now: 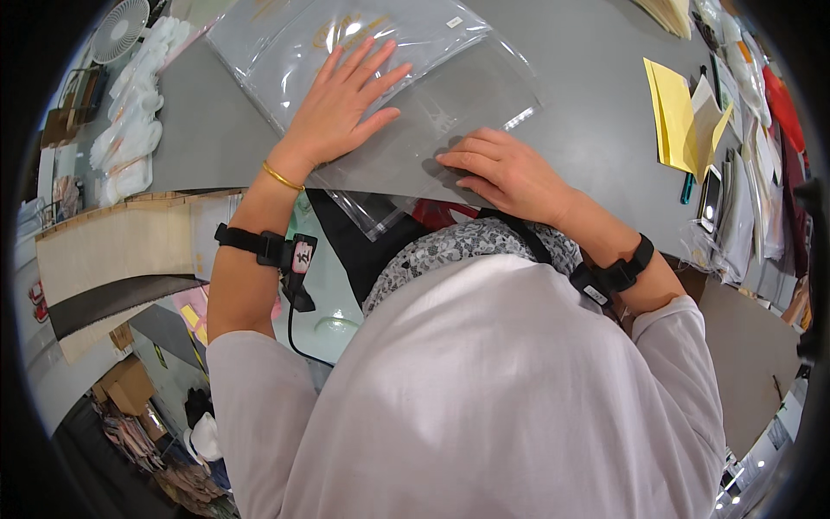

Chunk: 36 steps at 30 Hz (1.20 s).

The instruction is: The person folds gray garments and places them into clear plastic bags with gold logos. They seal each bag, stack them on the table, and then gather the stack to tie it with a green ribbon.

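Note:
A large clear plastic bag (pixel 432 108) lies at an angle on the grey table, with something flat and grey inside its far part. Its near flap is see-through and hangs a little over the table's front edge. My left hand (pixel 350 99) rests flat on the bag, fingers spread, partly covering the grey contents. My right hand (pixel 510 177) is over the near right part of the clear flap. Its fingers are loosely bent, with a gap between thumb and forefinger, and nothing shows in them.
At the right stand a folded yellow paper (pixel 670 121), a phone (pixel 711 199) and a row of bagged items. White plastic bundles (pixel 130 130) and a small fan (pixel 121 30) are at the far left. The grey table (pixel 596 104) ends close to my body.

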Each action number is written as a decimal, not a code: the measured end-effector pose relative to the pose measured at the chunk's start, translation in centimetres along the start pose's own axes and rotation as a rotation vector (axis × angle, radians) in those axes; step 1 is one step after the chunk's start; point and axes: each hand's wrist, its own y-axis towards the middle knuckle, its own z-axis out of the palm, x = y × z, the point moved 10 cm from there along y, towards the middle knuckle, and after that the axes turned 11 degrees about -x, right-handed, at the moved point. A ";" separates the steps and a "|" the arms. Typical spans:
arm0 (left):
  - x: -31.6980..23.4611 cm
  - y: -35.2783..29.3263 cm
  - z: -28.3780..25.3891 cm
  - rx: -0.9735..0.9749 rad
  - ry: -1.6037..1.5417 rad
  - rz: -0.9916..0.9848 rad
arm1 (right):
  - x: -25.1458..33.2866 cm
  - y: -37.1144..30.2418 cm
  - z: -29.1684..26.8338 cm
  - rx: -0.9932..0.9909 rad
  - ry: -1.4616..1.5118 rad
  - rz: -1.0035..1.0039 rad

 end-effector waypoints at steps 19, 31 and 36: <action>0.0 -0.1 -0.1 -0.013 -0.031 0.003 | -2.1 -7.6 -8.4 0.189 -0.351 0.198; -4.6 -8.3 -7.0 -0.039 -0.192 -0.088 | -7.6 -5.4 -16.3 0.075 -0.728 0.144; -7.2 -12.0 -4.0 0.030 0.048 -0.165 | -8.0 5.3 -7.0 0.203 -0.689 -0.510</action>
